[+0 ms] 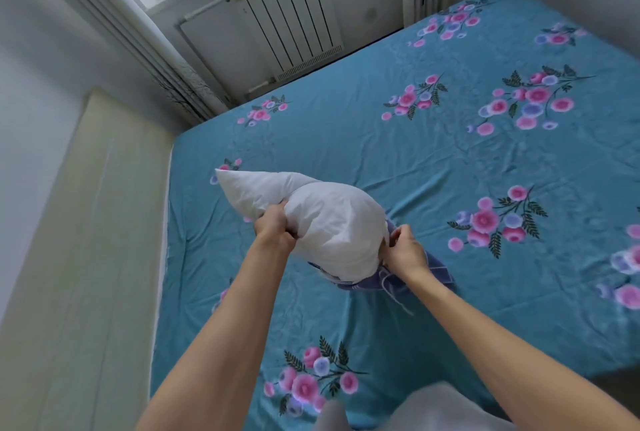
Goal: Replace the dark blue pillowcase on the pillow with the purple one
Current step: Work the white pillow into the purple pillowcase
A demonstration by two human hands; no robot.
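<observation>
Pillow (322, 219) is gripped by left hand (273, 226); right hand (403, 248) fingers pinch the dark blue pillowcase (434, 266). Dangling ties could snag and stall the pull.

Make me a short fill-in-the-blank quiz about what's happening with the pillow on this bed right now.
1. The left hand grips the bare ____ pillow.
2. The right hand pinches the purple-blue pillowcase at the pillow's ____ end.
3. The bed sheet is teal with ____ printed on it.
4. Under the window stands a white ____.

Missing words: white; near; flowers; radiator
</observation>
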